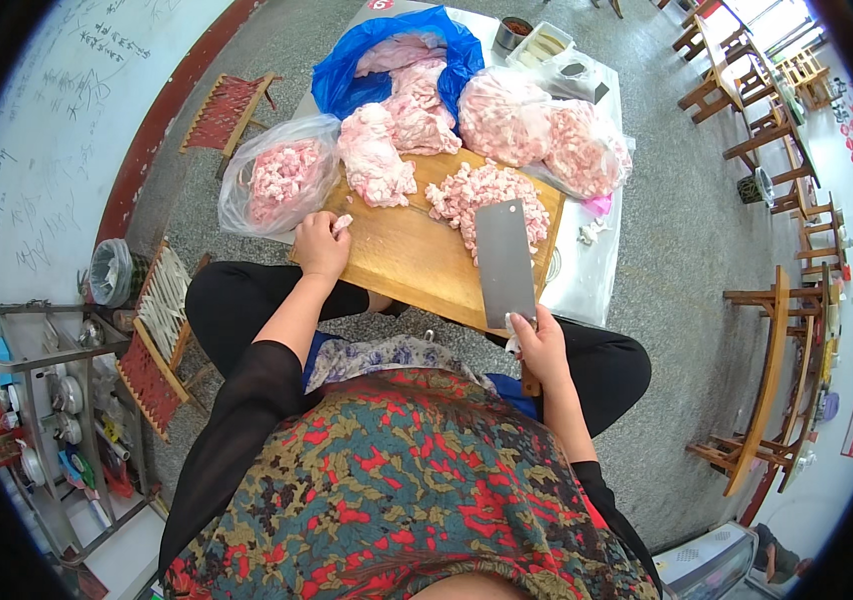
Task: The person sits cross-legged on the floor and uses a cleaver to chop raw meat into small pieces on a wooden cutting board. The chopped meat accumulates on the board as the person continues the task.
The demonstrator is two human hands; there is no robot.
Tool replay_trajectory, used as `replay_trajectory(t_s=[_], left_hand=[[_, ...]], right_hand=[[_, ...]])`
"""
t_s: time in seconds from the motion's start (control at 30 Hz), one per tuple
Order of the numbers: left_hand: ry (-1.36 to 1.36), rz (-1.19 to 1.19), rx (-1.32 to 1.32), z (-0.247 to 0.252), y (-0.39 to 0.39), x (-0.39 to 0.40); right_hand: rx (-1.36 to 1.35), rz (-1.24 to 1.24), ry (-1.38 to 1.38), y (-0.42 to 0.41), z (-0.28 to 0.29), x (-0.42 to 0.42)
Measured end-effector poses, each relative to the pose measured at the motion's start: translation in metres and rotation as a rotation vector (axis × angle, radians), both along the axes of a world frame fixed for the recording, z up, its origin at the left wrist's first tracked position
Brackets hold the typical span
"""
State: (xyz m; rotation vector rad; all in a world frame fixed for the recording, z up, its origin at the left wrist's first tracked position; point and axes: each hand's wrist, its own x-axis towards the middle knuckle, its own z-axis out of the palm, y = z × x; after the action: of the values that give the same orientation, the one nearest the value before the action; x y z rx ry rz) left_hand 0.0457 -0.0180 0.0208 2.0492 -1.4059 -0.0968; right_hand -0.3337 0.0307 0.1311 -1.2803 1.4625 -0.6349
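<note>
My left hand (pixel 324 247) pinches a small piece of pale pink fat (pixel 342 223) at the left edge of a wooden cutting board (pixel 404 240). A cleaver (pixel 507 259) is in my right hand (pixel 543 345), its broad blade over the board's right side and partly covering a heap of diced fat (pixel 471 193). Something white, perhaps tissue, shows between my right hand and the blade. A large slab of raw fat (pixel 374 157) lies on the board's far left part, touching more slabs (pixel 419 97) that spill from a blue plastic bag (pixel 333 71).
A clear bag of diced fat (pixel 284 176) stands left of the board. Two filled bags (pixel 505 116) (pixel 588 146) sit beyond it on the right. A metal tin (pixel 513 34) and a plastic tub (pixel 541 45) stand at the table's far side. Woven stools (pixel 228 112) are at left.
</note>
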Motion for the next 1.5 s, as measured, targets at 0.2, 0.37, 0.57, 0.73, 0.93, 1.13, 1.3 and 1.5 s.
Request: replay_trajectory(t_s=[0.2, 0.37, 0.57, 0.73, 0.93, 1.13, 1.3, 1.5], left_hand=[[0.354, -0.337, -0.042, 0.012, -0.010, -0.065], [0.147, -0.496, -0.155, -0.019, -0.001, -0.099], [0.267, -0.404, -0.022, 0.009, 0.005, -0.100], [0.146, -0.572, -0.041, -0.005, 0.002, -0.093], [0.215, -0.629, -0.090, -0.013, 0.001, -0.094], [0.265, -0.519, -0.039, -0.003, 0.013, -0.098], [0.240, -0.522, -0.133, 0.008, 0.018, -0.096], [0.305, -0.545, -0.060, -0.004, 0.018, -0.091]], right_hand=[[-0.349, 0.168, 0.284, 0.008, -0.015, 0.009], [-0.302, 0.341, 0.599, 0.015, 0.007, 0.037], [-0.304, 0.415, 0.658, 0.023, 0.006, 0.046], [-0.129, 0.546, 0.859, 0.022, 0.008, 0.064], [-0.149, 0.569, 0.866, -0.013, -0.014, 0.097], [-0.133, 0.545, 0.822, -0.002, -0.013, 0.068], [-0.145, 0.478, 0.782, 0.016, 0.008, 0.042], [-0.094, 0.602, 0.822, 0.023, 0.020, 0.059]])
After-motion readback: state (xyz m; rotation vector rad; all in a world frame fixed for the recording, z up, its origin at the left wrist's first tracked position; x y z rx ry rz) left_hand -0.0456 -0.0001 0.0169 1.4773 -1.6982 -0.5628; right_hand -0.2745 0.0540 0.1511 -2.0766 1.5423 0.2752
